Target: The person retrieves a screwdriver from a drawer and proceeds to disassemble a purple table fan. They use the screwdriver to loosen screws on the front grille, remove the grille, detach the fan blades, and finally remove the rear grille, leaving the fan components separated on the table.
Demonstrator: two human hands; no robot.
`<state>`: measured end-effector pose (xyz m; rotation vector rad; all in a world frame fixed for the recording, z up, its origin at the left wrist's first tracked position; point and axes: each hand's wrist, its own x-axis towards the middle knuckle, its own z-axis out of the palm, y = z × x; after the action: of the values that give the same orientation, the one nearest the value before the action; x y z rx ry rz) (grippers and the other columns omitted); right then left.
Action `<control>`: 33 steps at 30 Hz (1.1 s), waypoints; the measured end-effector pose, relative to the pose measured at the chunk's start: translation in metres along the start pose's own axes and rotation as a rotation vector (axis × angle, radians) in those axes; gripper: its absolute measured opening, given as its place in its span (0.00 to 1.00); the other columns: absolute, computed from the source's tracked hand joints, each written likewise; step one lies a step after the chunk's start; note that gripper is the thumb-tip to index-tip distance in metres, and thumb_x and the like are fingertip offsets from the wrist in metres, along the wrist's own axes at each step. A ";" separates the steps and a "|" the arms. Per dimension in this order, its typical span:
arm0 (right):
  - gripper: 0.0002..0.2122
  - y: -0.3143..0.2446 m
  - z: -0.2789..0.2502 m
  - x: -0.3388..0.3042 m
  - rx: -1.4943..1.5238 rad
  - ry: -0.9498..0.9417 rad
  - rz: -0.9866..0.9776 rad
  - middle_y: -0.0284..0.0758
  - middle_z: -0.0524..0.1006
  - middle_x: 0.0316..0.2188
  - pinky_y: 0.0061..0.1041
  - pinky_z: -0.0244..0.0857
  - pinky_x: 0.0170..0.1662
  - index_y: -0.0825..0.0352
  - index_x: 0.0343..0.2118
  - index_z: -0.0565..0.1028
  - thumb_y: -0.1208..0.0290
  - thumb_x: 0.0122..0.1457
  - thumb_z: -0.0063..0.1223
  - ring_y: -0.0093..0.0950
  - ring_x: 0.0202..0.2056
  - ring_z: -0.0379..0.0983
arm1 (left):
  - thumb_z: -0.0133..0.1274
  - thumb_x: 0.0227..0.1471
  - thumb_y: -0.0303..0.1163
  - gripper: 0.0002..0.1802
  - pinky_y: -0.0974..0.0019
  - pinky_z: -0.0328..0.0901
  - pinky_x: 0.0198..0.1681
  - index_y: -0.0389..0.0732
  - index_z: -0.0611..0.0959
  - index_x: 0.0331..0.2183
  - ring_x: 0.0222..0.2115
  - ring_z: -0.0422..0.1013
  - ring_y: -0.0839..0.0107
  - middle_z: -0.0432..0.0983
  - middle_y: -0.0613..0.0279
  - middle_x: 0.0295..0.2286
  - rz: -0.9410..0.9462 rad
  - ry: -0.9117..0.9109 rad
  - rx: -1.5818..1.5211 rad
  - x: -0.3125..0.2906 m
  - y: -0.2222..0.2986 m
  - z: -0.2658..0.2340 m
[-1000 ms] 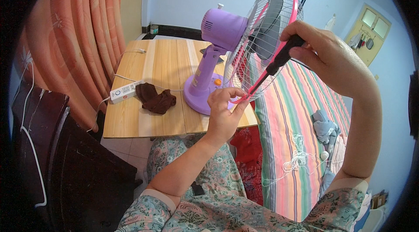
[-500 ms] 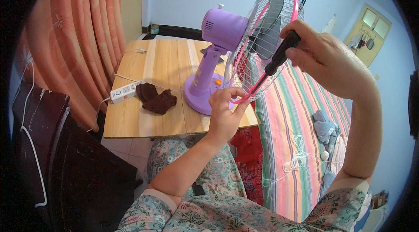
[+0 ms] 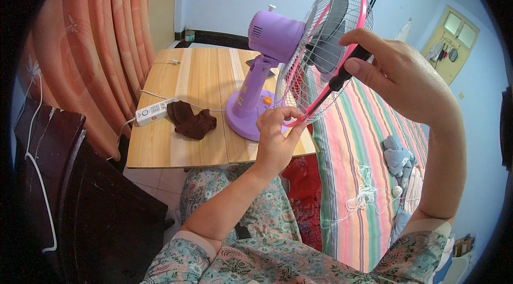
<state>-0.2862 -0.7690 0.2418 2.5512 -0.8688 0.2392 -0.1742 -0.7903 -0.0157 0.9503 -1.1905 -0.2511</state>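
Note:
A purple electric fan (image 3: 275, 32) with a wire cage and a pink rim (image 3: 362, 8) stands on a wooden table, its head facing right. In my right hand (image 3: 398, 73) is a screwdriver (image 3: 342, 78) with a black handle, fingers and thumb round the handle's upper end. Its shaft slants down left to the lower edge of the rim. There my left hand (image 3: 275, 137) pinches the rim beside the screwdriver's tip. Whatever the tip touches is too small to make out. Grey blades (image 3: 328, 32) show through the cage.
On the wooden table (image 3: 155, 147) lie a brown cloth (image 3: 193, 122) and a white power strip (image 3: 154, 112) with cords. To the right is a bed with a striped cover (image 3: 342, 177), holding a white cable (image 3: 363, 196) and clothes (image 3: 398, 155). Dark furniture (image 3: 107, 220) stands at left.
The screwdriver's handle has tipped slightly to the right, and my right hand's fingers have shifted round it. My left hand stays on the rim.

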 end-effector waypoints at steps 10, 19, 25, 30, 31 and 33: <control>0.12 0.014 0.009 -0.010 0.031 0.182 -0.147 0.40 0.71 0.23 0.31 0.62 0.31 0.66 0.38 0.69 0.62 0.64 0.41 0.32 0.24 0.69 | 0.60 0.47 0.30 0.11 0.61 0.51 0.49 0.44 0.76 0.35 0.40 0.62 0.63 0.72 0.65 0.33 0.017 -0.006 -0.014 0.000 0.000 0.002; 0.07 -0.005 -0.013 0.002 -0.066 -0.169 0.206 0.40 0.73 0.29 0.28 0.62 0.33 0.65 0.41 0.70 0.71 0.62 0.44 0.31 0.29 0.70 | 0.59 0.47 0.30 0.11 0.61 0.51 0.49 0.44 0.76 0.35 0.41 0.61 0.63 0.71 0.64 0.33 0.005 -0.018 -0.036 0.000 0.003 0.005; 0.12 0.013 -0.010 -0.009 0.066 -0.042 -0.113 0.40 0.72 0.39 0.30 0.66 0.36 0.65 0.45 0.71 0.75 0.58 0.50 0.30 0.34 0.73 | 0.59 0.47 0.30 0.11 0.61 0.50 0.50 0.44 0.76 0.34 0.42 0.61 0.63 0.71 0.65 0.33 0.004 -0.017 -0.029 0.001 0.002 0.003; 0.12 0.000 -0.001 -0.002 -0.059 -0.003 0.126 0.40 0.75 0.25 0.33 0.66 0.32 0.65 0.40 0.72 0.63 0.59 0.50 0.35 0.27 0.74 | 0.59 0.47 0.30 0.11 0.61 0.51 0.50 0.44 0.76 0.34 0.42 0.61 0.63 0.71 0.65 0.33 0.003 -0.027 -0.029 0.001 0.002 0.003; 0.13 -0.004 -0.003 -0.001 -0.121 -0.041 0.251 0.40 0.75 0.22 0.35 0.67 0.32 0.65 0.38 0.73 0.59 0.59 0.50 0.38 0.26 0.74 | 0.59 0.47 0.30 0.11 0.61 0.50 0.50 0.44 0.76 0.34 0.42 0.61 0.64 0.71 0.65 0.33 0.001 -0.024 -0.031 0.001 0.003 0.003; 0.15 0.002 -0.004 0.002 -0.188 -0.085 0.244 0.39 0.74 0.18 0.35 0.66 0.30 0.65 0.35 0.73 0.56 0.59 0.49 0.38 0.24 0.73 | 0.59 0.48 0.30 0.11 0.61 0.50 0.50 0.44 0.76 0.34 0.42 0.62 0.64 0.71 0.66 0.34 -0.002 -0.018 -0.035 0.000 0.005 0.003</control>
<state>-0.2857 -0.7695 0.2465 2.2952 -1.1782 0.1153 -0.1783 -0.7890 -0.0115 0.9202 -1.1979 -0.2820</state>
